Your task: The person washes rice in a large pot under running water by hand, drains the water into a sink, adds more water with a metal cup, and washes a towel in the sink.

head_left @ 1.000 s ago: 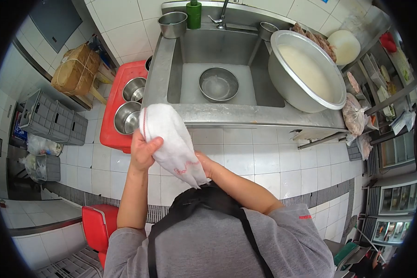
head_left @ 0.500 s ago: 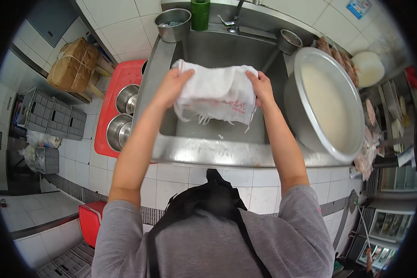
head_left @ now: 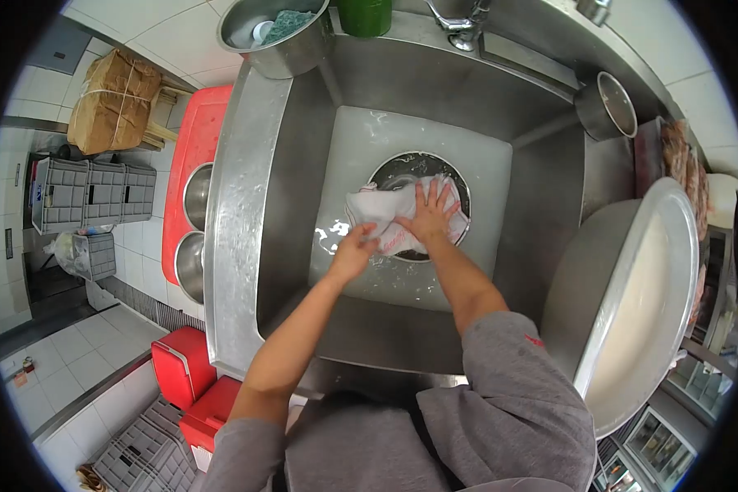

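A white towel (head_left: 377, 205) with red print lies bunched in the sink's cloudy water, over a round dark-centred object with a thin pale rim (head_left: 466, 193). My right hand (head_left: 429, 217) presses flat on the towel's right part, fingers spread. At the towel's lower left edge is my left hand (head_left: 355, 252), its fingers bent and closed on the cloth. What the round object is, a basin or part of the sink floor, I cannot make out. The steel sink (head_left: 295, 197) surrounds both hands.
A metal pot (head_left: 283, 57) with a green scrubber stands at the back left corner, beside a green container (head_left: 365, 16). The faucet (head_left: 461, 29) is behind the sink. A small steel pot (head_left: 605, 111) and a large basin of whitish liquid (head_left: 586, 287) are on the right.
The towel, held stretched above the sink between both hands, is now down in the water. My right hand has opened flat on it. The view has moved closer over the sink.
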`<state>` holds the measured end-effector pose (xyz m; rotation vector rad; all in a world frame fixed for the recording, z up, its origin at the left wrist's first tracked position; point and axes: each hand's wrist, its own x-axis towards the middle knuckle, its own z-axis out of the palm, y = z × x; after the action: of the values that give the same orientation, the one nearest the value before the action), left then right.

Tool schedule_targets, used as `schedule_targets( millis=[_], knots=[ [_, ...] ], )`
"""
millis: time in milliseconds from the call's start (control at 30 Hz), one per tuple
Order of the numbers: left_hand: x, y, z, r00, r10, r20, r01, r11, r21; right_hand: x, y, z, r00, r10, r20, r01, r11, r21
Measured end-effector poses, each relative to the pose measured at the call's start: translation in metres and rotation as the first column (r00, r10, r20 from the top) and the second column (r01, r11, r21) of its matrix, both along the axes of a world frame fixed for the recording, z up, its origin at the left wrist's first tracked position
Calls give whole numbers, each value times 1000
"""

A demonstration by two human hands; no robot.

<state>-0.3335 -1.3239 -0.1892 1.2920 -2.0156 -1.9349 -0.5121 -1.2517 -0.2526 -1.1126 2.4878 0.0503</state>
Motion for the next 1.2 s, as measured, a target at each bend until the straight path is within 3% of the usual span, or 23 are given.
schedule_targets(
  millis=[67,133,200,267,300,333,400,433,500,533,600,633,667,733,767,867,933,1000,1033,1067,1133,1167,1200],
  knots=[
    [-4,10,1,999,-14,49,10,996,87,-1,3,-60,1000,-19,-10,19,999,-26],
    [-6,5,1,995,-40,92,25,987,159,-9,12,-152,783,61,-619,-198,968,-156],
    [-5,1,0,991,-89,96,60,961,269,-14,5,-104,872,16,-489,-143,964,-224],
    [-15,0,5,998,-7,61,-16,930,366,-8,-6,3,997,-73,-41,67,990,-128],
    [-25,-4,10,996,84,36,-91,886,455,-1,-14,35,957,-269,112,277,959,-56],
    [-36,-6,21,997,80,23,-81,887,454,0,-12,37,957,-273,99,280,958,-62],
    [-51,-9,46,937,263,230,-347,618,706,14,-4,56,625,-247,740,601,758,-255],
    [-53,-9,31,939,283,196,-319,496,808,24,4,65,630,-253,734,605,753,-260],
    [-49,-10,12,933,349,88,-244,433,868,58,7,142,146,-71,987,767,638,-68],
    [-47,-11,6,903,429,-7,-170,372,912,61,9,141,154,-75,985,772,631,-72],
    [-46,-8,10,872,488,-42,-167,376,912,64,10,129,139,125,982,908,380,-176],
    [-47,-7,18,862,507,-5,-248,430,868,60,9,125,129,81,988,968,207,-143],
    [-48,-6,31,847,530,30,-328,478,815,59,9,119,132,88,987,967,206,-147],
    [-55,6,49,850,526,-7,-268,444,855,61,9,104,-187,105,977,974,-113,199],
    [-60,12,53,857,514,-24,-230,424,876,66,9,108,-343,334,878,928,-20,371],
    [-55,16,65,864,500,-59,-138,349,927,59,8,123,-166,572,803,980,4,199],
    [-47,13,85,855,518,-2,-259,430,865,49,4,133,-117,542,833,990,-1,140],
    [-34,4,122,889,458,-34,-140,341,930,43,-4,149,260,242,935,935,181,-306],
    [-31,3,132,916,394,-68,-27,230,973,52,-3,159,505,179,845,778,330,-535],
    [-30,5,124,917,394,-66,-28,229,973,60,-2,169,694,193,694,562,457,-689],
    [-30,8,94,639,753,-156,-175,340,924,74,1,163,726,294,621,569,249,-784],
    [-31,7,95,524,802,-287,-265,473,840,81,0,164,726,291,623,571,249,-782],
    [-32,7,97,524,803,-286,-264,472,842,87,-2,166,354,239,904,919,90,-383]
  ],
)
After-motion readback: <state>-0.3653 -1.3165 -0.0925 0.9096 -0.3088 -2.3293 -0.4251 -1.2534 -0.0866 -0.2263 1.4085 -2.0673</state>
